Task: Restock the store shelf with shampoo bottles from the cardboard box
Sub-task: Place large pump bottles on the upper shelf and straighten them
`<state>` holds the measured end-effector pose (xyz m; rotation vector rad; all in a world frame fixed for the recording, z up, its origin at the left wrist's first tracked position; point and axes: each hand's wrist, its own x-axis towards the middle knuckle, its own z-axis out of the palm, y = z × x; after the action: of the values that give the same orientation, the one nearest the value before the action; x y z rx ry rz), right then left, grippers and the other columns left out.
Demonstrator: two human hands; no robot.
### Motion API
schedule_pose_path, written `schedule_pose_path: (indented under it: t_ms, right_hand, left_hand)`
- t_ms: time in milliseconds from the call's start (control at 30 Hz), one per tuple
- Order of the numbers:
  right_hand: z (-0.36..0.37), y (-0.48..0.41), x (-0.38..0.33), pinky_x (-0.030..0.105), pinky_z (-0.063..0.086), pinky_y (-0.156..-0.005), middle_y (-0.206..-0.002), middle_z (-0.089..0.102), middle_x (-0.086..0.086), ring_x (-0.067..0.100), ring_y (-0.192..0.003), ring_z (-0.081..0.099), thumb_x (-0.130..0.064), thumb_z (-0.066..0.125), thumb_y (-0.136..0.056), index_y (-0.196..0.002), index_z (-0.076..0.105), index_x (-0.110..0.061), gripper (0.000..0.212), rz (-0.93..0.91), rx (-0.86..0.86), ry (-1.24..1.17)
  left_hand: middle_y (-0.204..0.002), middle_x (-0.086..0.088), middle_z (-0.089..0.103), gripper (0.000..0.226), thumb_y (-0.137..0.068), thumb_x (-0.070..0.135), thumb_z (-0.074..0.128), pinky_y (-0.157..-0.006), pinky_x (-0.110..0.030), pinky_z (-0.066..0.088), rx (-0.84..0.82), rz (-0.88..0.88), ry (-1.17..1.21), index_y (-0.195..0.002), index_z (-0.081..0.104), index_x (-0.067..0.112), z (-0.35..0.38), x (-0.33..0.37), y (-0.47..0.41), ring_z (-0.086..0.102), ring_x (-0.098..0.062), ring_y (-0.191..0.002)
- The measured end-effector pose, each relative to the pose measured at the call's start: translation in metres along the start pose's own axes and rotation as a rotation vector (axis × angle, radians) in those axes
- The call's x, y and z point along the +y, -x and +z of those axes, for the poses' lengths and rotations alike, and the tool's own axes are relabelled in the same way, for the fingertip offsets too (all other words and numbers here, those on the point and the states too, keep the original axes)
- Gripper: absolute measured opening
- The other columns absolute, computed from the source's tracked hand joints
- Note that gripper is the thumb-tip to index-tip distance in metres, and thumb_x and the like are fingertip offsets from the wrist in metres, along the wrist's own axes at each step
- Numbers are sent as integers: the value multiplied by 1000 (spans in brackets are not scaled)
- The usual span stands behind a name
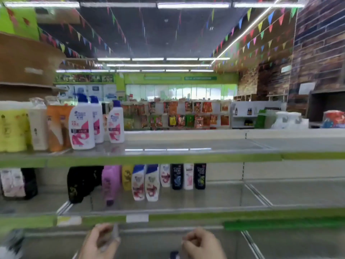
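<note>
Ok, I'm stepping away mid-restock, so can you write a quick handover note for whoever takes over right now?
Left hand: low in view, fingers curled; blur hides whether it holds anything.
Right hand: curled too, a dark blue cap beside it; grip unclear.
Done: three white shampoo bottles stand at the left of the top shelf; a mixed row of bottles stands on the middle shelf.
Left: fill the open right side of both shelves. Supply box not clearly in view.

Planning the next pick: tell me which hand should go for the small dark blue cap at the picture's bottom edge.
Right, probably. The right hand is just beside the dark blue cap, while the left hand is farther off and seems curled round a blurred grey thing.
</note>
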<state>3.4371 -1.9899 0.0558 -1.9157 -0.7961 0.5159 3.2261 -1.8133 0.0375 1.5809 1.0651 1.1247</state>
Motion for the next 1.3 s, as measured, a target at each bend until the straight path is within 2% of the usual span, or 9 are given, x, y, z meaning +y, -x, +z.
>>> schedule_pose_path:
  t_ms: [200,300,400,500,667,800,967,1133,1300]
  right_hand:
    - [-23,14,105,42,57,-72,-63,73,1,26,-70,72,-13,77,-79,-67,73,-17,13,78,6,97]
    - [-24,24,141,38,55,-64,-68,73,5,30,-72,71,-15,75,-84,-75,74,-12,10,164,22,62]
    - [-19,35,177,28,46,-55,-66,70,10,25,-62,64,-14,72,-88,-77,73,-5,14,255,-26,59]
    - [0,43,220,32,45,-59,-67,70,11,23,-62,67,-18,73,-87,-77,72,-3,18,371,-92,101]
    - [49,53,305,40,54,-70,-73,73,6,31,-77,70,-23,70,-85,-79,74,-16,9,530,-169,219]
    - [99,62,374,41,56,-83,-87,73,-1,24,-86,70,-26,72,-82,-89,73,-20,8,616,-220,284]
    - [171,72,470,34,52,-79,-92,70,-3,21,-84,67,-27,69,-87,-98,69,-23,11,696,-348,370]
    - [248,86,586,30,50,-76,-95,70,4,27,-91,68,-26,62,-90,-96,70,-19,12,687,-539,516]
    - [326,83,660,30,42,-78,-117,65,5,26,-105,61,-27,53,-97,-125,59,-23,29,705,-729,579]
  left_hand:
    - [-106,-2,67,32,-82,7,75,-91,-34,47,-80,-11,-127,-104,61,25,28,-13,79,63,-21,-100]
    - [-106,0,65,33,-84,10,72,-86,-28,45,-152,-36,-203,-112,60,21,45,-35,105,61,-17,-98]
    - [-100,3,66,29,-81,21,74,-87,-36,53,-249,-118,-254,-101,59,33,60,-71,122,63,-19,-95]
    - [-97,7,67,28,-70,38,68,-85,-45,57,-324,-257,-240,-96,61,33,72,-123,137,66,-18,-94]
    - [-99,10,68,24,-77,31,67,-89,-33,52,-448,-364,-349,-97,57,39,95,-208,157,66,-15,-95]
    - [-110,6,68,26,-86,28,66,-89,-28,50,-544,-472,-464,-113,63,28,113,-294,177,62,-15,-103]
    - [-115,3,62,27,-90,26,62,-80,-20,41,-695,-617,-529,-117,61,25,131,-410,208,57,-12,-100]
    - [-111,17,56,34,-87,26,64,-93,-22,45,-760,-692,-647,-120,61,31,139,-522,244,56,-9,-106]
    - [-123,12,54,36,-85,37,60,-93,-33,52,-838,-757,-730,-121,55,38,133,-606,284,56,-11,-111]
